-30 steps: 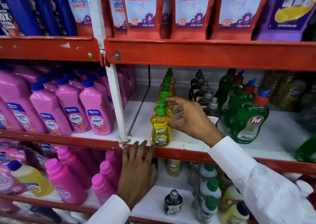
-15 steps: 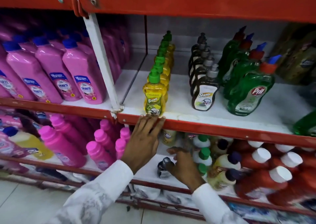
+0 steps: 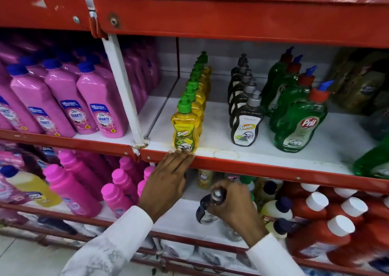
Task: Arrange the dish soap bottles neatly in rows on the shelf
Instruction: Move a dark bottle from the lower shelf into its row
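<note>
Right hand (image 3: 230, 205) clamped on dark grey-capped plastic soap bottle (image 3: 207, 209), lower shelf; likely destined for matching dark row (image 3: 244, 107) above. Left hand (image 3: 168, 179), fingers together, flat on red metal shelf lip (image 3: 263, 168), apparently bracing.

— Middle shelf (image 3: 263, 167)?
— Yellow bottles (image 3: 185, 131), green caps, upright in one file front to back. Dark bottles (image 3: 245, 126) likewise. Green bottles (image 3: 299, 124) filed, leaning slightly.
— Lower tier?
— One dark bottle (image 3: 205, 211), tilted, gripped by its cap.
</note>
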`<state>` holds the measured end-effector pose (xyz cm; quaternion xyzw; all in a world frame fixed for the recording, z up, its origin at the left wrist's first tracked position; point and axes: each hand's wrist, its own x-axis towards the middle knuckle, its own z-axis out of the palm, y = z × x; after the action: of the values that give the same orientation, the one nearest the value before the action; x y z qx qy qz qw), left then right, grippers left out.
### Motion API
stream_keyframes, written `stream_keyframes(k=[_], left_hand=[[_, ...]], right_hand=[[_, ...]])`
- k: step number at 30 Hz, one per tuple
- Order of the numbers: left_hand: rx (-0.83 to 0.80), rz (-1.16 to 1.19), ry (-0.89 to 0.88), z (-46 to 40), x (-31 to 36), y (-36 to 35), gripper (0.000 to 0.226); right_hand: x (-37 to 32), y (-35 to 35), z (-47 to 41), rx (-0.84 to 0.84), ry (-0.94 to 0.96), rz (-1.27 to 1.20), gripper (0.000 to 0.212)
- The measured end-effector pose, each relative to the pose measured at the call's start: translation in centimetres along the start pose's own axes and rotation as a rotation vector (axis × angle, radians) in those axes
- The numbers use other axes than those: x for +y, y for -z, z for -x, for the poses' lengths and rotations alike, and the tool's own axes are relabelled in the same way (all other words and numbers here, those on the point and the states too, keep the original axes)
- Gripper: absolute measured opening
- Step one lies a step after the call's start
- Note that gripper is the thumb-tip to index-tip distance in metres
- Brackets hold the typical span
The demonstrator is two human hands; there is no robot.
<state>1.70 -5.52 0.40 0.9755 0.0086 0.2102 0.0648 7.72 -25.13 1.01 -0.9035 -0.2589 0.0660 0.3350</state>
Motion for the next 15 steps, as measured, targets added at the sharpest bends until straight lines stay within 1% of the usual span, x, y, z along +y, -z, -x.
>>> stream_keyframes(k=[4,7,10,12,15], left_hand=[[0.092,0.019,0.028,-0.4,1.1,-0.1,0.05],[0.123,0.039,0.063,-0.7,1.7,0.0,0.046],[0.139,0.053,0.069,-0.7,1.8,0.0,0.046],[0.146,0.054,0.073,-0.7,1.9,0.1,0.046],[0.149,0.054,0.087,-0.6,2.1,0.1,0.047]], right_hand=[[-3.6,8.7,1.1,0.18,0.031,-0.087,0.039],[-5.8,13.6,1.1,0.323,0.082,-0.095,0.041],[-7.1,16.5,-0.2,0.417,0.109,-0.095,0.042],[-7.3,17.2,-1.8,0.438,0.108,-0.081,0.044],[-6.8,16.8,-4.5,0.391,0.072,-0.06,0.044]])
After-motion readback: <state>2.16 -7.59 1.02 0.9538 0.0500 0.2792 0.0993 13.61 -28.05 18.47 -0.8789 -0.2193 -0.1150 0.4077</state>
